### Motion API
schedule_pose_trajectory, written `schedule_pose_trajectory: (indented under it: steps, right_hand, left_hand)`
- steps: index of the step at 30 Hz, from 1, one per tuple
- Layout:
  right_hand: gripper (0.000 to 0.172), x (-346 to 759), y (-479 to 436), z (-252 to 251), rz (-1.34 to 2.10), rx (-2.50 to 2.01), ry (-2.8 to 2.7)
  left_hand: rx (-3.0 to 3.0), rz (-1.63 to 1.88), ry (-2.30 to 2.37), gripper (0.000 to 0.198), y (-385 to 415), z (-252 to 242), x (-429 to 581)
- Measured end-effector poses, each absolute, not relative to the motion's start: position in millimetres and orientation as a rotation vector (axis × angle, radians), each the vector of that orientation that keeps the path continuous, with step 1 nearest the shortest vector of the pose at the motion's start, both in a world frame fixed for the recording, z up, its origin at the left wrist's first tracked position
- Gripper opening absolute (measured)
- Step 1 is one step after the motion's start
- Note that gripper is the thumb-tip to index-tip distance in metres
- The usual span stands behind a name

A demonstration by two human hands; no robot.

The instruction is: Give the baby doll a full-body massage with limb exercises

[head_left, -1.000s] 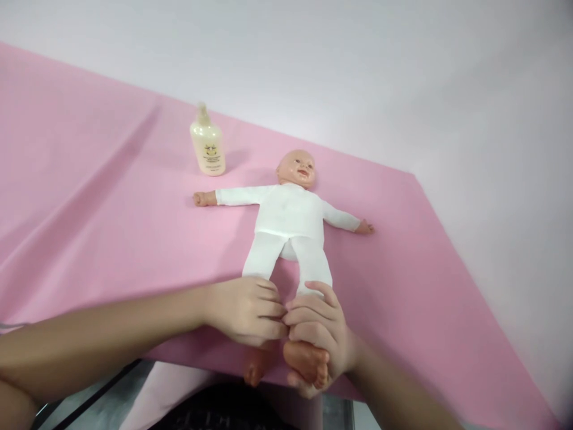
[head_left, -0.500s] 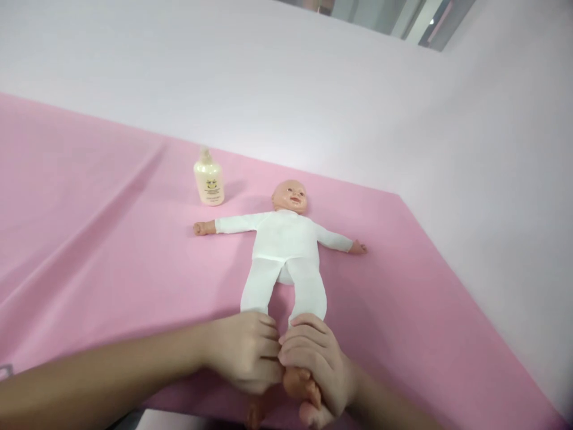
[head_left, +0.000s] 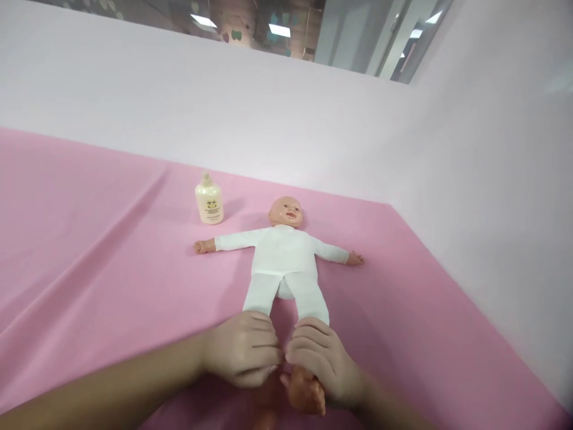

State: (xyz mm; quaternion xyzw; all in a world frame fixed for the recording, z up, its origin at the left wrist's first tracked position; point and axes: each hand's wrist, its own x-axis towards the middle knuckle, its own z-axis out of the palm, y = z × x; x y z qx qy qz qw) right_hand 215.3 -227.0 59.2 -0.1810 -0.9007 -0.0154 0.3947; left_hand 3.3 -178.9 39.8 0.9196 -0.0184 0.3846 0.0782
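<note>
A baby doll (head_left: pixel 285 248) in a white suit lies on its back, head away from me and both arms spread. My left hand (head_left: pixel 244 348) is wrapped round the lower part of the doll's leg on the left. Closed round the other lower leg is my right hand (head_left: pixel 323 361), with the doll's brown foot (head_left: pixel 307 392) showing below its fingers. The other foot is dim and blurred beneath my left hand. Beyond the doll's arm on the left stands a cream-coloured bottle (head_left: pixel 209 202) with a printed label.
A pink cloth (head_left: pixel 147 269) with a long fold at the left covers the surface under the doll. White walls (head_left: pixel 179 101) rise behind it and at the right. A window or glass panel (head_left: pixel 268 27) at the top shows ceiling lights.
The view has tilted up, so the doll and bottle appear lower and more of the glass shows. My hands have moved slightly apart, still round the doll's legs.
</note>
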Motion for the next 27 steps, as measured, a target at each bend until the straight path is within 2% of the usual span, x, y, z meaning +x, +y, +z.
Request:
schedule_pose_trajectory:
  steps: [3,8,15,21,26,27]
  right_hand:
    - [0.025,214,-226,55,0.088,-0.484,-2.252]
    - [0.036,215,-229,40,0.138,-0.498,-2.334]
    - [0.022,209,-239,36,0.299,-0.468,-2.353]
    - [0.022,200,-245,32,0.367,-0.342,-2.333]
    - [0.003,204,-244,29,0.374,-0.354,-2.387]
    - [0.011,205,-243,27,0.369,-0.349,-2.414]
  left_hand:
    - [2.764,1.119,0.004,0.011,-175,40,1]
    - [2.74,1.148,0.052,0.014,-172,37,3]
    - [2.701,1.158,0.084,0.016,-169,36,4]
    - [2.62,1.23,0.116,0.017,-162,39,4]
    - [2.612,1.228,0.16,0.018,-158,36,3]
    - [2.613,1.223,0.169,0.018,-158,35,4]
